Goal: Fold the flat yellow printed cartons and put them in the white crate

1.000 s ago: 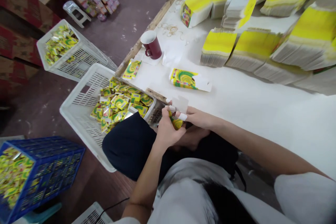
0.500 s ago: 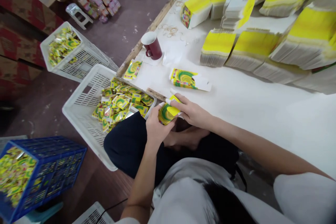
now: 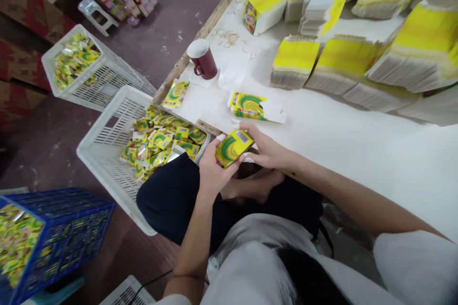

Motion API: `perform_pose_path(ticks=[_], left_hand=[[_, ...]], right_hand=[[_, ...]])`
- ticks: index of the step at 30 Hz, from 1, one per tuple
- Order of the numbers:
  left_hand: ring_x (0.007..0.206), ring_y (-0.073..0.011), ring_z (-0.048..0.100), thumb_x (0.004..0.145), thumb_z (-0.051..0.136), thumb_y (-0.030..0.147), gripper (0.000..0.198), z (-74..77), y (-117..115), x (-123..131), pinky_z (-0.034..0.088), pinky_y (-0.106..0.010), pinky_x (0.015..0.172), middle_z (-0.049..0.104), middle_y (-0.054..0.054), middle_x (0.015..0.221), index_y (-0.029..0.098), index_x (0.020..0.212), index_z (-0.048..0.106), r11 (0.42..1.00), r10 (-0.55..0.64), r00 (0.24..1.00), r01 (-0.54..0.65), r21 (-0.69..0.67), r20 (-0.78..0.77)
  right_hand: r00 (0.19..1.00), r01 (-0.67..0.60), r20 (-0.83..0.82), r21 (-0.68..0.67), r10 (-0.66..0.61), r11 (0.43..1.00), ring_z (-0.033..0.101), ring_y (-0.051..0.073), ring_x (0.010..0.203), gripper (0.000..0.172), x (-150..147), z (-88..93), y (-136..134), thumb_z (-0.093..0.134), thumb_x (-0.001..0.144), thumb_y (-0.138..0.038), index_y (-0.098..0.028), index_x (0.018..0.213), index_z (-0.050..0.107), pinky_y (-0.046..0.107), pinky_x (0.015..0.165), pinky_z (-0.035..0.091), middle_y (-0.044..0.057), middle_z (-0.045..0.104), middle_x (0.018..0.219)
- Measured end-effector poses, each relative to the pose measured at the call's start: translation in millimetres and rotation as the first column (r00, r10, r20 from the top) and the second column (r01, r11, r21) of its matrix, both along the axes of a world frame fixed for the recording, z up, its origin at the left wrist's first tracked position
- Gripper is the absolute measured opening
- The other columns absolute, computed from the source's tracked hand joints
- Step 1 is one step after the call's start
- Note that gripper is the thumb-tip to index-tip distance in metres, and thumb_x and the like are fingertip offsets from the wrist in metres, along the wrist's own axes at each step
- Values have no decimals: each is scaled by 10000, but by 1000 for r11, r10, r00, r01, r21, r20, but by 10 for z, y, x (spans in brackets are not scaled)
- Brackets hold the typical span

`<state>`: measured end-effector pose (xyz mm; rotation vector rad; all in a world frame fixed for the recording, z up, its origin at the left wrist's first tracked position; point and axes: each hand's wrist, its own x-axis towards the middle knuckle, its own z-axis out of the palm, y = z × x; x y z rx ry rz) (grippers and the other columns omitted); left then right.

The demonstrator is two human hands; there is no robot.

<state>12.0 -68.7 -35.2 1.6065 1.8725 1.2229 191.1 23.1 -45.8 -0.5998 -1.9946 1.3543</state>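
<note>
Head view: both hands meet over the lap at the table's point(image 3: 339, 147) near edge, holding a small yellow carton point(image 3: 232, 147). The left hand point(image 3: 211, 171) has its grip closed round the carton's near left end, and the right hand point(image 3: 267, 151) pinches the far right end with its fingertips. The carton looks folded shut, so the step in hand is judged to be closing or checking it. Any next move calls for keeping the end flaps pressed. A barcode faces up beside a green swirl; the lettering is too small to read. A white basket point(image 3: 103, 119) of packets point(image 3: 161, 140) sits just left.
</note>
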Motion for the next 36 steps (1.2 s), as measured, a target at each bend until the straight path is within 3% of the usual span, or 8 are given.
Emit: perform_pose_path(ticks=[2, 5, 8, 13, 21, 25, 29, 36], left_hand=[[1094, -248, 673, 707, 819, 509, 741, -34, 34, -77, 565, -396, 948, 644, -98, 1212, 250, 1321, 494, 985, 135, 946, -159, 62, 295], [1303, -249, 562, 850, 600, 639, 591, -81, 90, -272, 540, -420, 1010, 537, -128, 1381, 316, 1324, 455, 861, 378, 588, -507, -38, 715], [1374, -266, 505, 887, 561, 598, 476, -132, 104, -338, 532, -441, 1021, 495, -164, 1434, 286, 1241, 496, 820, 459, 361, -524, -230, 812], [1163, -209, 644, 774, 756, 391, 460, -168, 76, -59, 547, -334, 919, 607, -149, 1320, 229, 1126, 507, 914, 366, 401, -326, -242, 840], [891, -142, 688, 734, 789, 450, 444, -161, 88, 125, 538, -259, 768, 703, -74, 1084, 227, 1024, 537, 958, 285, 488, -179, -225, 825], [1077, -219, 677, 698, 766, 620, 601, -176, 126, 230, 565, -355, 889, 666, -108, 1228, 257, 1124, 548, 986, 159, 557, -139, -97, 815], [1286, -290, 586, 802, 545, 755, 686, -52, 168, 346, 537, -429, 1002, 621, -102, 1356, 298, 1314, 533, 991, 25, 644, -118, 67, 765], [1135, -284, 671, 919, 403, 636, 570, 199, 156, 404, 540, -435, 985, 687, -91, 1160, 249, 1312, 550, 943, 130, 581, -322, 80, 803]], right_hand=[[992, 129, -4, -35, -129, 991, 584, 310, 1230, 673, 44, -52, 104, 651, 883, -454, -233, 1437, 340, 486, 1013, 494, 183, 496, 1446], [861, 448, 199, 142, -469, 883, 543, 342, 1219, 503, 185, -178, 346, 639, 896, -329, -179, 1340, 457, 531, 1051, 431, 204, 560, 1361], [714, 469, 399, 337, -575, 816, 510, 376, 1191, 407, 300, -288, 525, 632, 865, -158, -131, 1261, 540, 565, 1066, 367, 231, 615, 1268], [708, 376, 460, 396, -535, 838, 520, 353, 1109, 415, 269, -291, 552, 583, 832, -70, -166, 1235, 569, 543, 1013, 401, 169, 652, 1184], [684, 349, 479, 446, -549, 824, 548, 352, 1069, 480, 287, -132, 523, 553, 732, -35, -155, 1196, 526, 496, 952, 468, 182, 623, 1172], [780, 381, 391, 323, -489, 866, 592, 309, 975, 455, 236, 32, 308, 595, 714, -99, -202, 1140, 476, 431, 830, 496, 123, 642, 1082], [939, 165, 287, 116, -192, 979, 601, 232, 827, 394, 38, 172, -66, 610, 720, -132, -228, 1064, 445, 347, 729, 484, 60, 634, 953], [1000, 13, -9, -206, -15, 979, 590, 178, 827, 309, -155, 303, -423, 659, 773, -183, -248, 999, 460, 317, 757, 503, 15, 594, 934]])
